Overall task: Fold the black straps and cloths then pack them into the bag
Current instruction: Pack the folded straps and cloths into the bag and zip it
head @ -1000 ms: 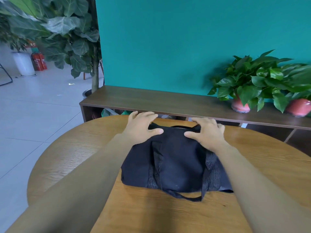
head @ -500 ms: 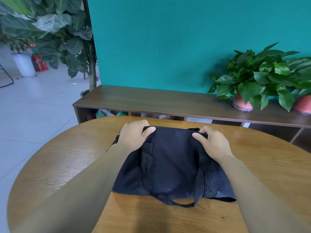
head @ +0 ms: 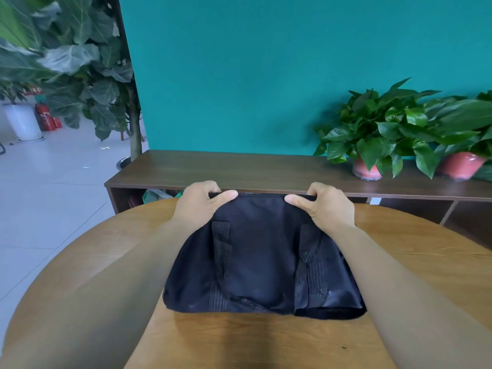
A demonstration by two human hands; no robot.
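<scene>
A black fabric bag [head: 262, 265] lies on the round wooden table [head: 111, 251] in front of me. Two webbing straps run down its front panel, one at the left [head: 221, 251] and one at the right [head: 310, 262]. My left hand [head: 198, 205] pinches the bag's far top edge at the left, thumb on the near side and fingers curled over the rim. At the right end of that same edge, my right hand [head: 326, 206] pinches it the same way. The far rim is raised off the table and pulled taut between both hands. What lies inside the bag is hidden.
A low dark wooden shelf unit [head: 266, 171] stands just behind the table against a teal wall. Two potted plants [head: 372, 134] in red pots sit on its right end. A tall leafy plant [head: 80, 75] stands at the left, with grey floor tiles beyond.
Both hands have lifted the bag's far edge and stretched it taut between them. The handle loop that hung over the bag's near side is no longer in sight.
</scene>
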